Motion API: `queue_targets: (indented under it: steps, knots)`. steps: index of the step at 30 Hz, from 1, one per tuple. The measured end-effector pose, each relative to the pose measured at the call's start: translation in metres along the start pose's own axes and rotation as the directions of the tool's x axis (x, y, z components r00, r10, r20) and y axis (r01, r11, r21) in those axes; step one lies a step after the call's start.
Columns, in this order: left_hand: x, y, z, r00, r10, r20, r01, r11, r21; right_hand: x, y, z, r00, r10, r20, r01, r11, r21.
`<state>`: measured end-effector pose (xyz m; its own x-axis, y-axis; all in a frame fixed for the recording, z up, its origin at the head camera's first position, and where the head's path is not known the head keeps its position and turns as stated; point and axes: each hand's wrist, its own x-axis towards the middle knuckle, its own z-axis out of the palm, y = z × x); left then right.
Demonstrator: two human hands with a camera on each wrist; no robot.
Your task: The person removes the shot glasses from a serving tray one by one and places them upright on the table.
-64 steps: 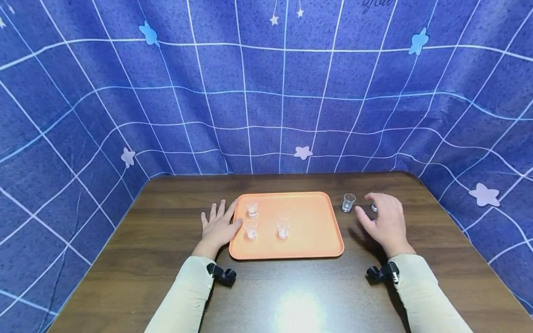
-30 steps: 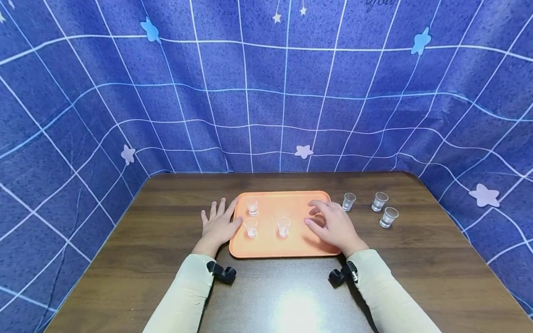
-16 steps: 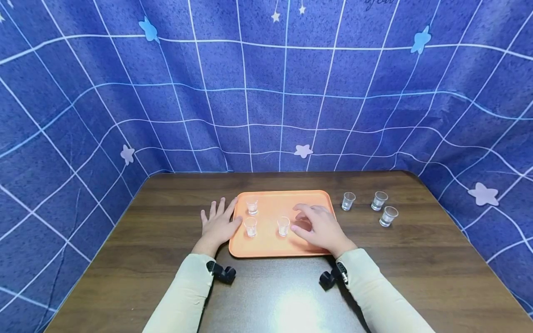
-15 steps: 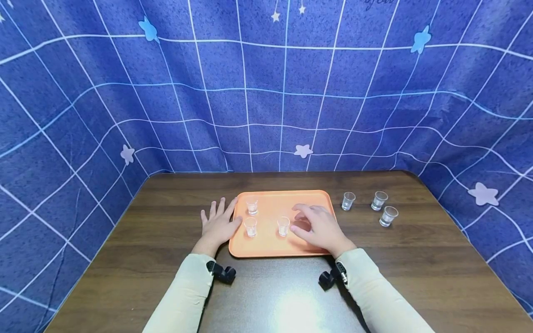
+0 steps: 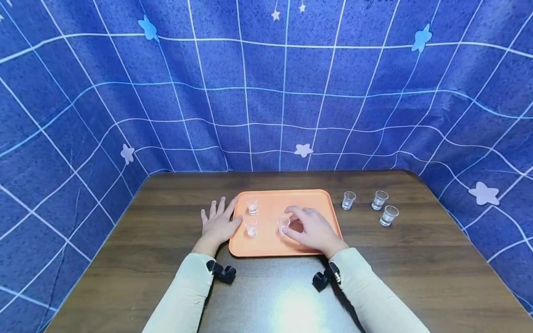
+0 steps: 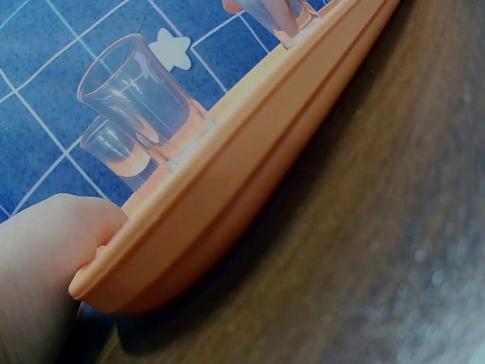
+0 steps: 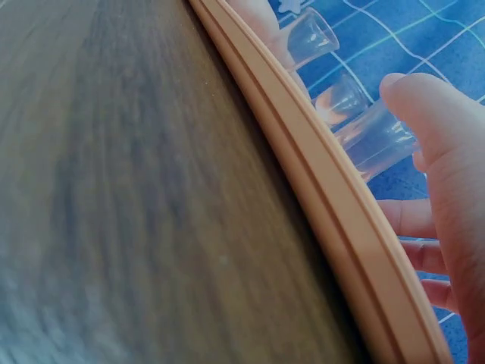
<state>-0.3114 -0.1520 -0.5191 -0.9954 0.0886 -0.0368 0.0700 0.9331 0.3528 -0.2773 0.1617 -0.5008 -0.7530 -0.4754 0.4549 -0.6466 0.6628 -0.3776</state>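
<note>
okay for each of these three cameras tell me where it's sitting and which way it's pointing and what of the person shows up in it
Head: worn on the head, looking forward and down at the table, the tray, the left hand and right hand, and both sleeves.
Left wrist: low at the tabletop, facing the tray's edge; a fingertip rests against it.
Right wrist: low by the tray's near edge, facing the right hand's fingers at a glass.
Shared: all three show the tray and glasses.

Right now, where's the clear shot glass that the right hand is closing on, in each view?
Head: the clear shot glass stands mid-tray, at the right hand fingertips.
Left wrist: top edge, behind a finger.
Right wrist: right of centre, thumb against it.
Shared landmark: the orange plastic tray, whose rim crosses both wrist views.
</note>
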Motion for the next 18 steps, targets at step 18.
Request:
queue_targets:
  steps: [18]
  knots:
    - [-0.0023,0.0025,-0.0013,1.0,0.003,-0.022,-0.003,1.0,0.002,0.0025,-0.0044,0.004,1.0,-0.018,0.025,0.017,1.0,0.019]
